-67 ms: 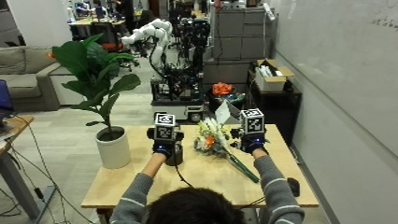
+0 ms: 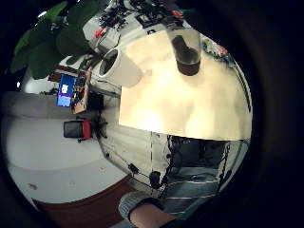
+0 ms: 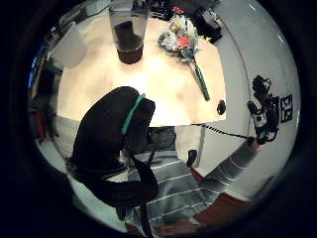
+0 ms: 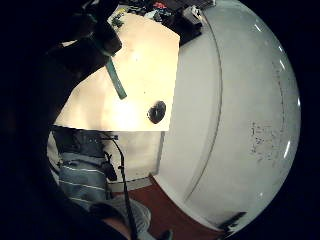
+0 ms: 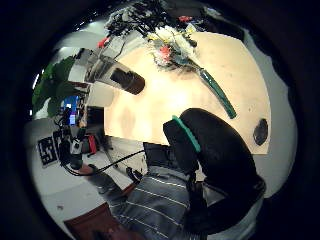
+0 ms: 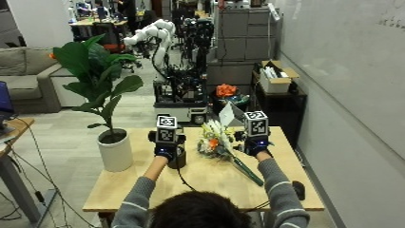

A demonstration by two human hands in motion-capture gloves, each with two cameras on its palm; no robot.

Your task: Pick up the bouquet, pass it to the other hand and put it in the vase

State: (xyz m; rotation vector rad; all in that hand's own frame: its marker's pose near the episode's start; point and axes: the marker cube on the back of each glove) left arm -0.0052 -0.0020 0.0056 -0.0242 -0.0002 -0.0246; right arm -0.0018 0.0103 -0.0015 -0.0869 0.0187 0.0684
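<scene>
Here both hands, left hand (image 6: 166, 151) and right hand (image 6: 255, 146), hover raised over the table (image 6: 208, 183); grip state unclear.

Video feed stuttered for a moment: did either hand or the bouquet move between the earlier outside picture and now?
Nothing visibly changed. The left hand stays raised over the vase, the right hand stays beside the bouquet, which lies on the table as before. The potted plant stands at the table's left edge, unmoved.
</scene>
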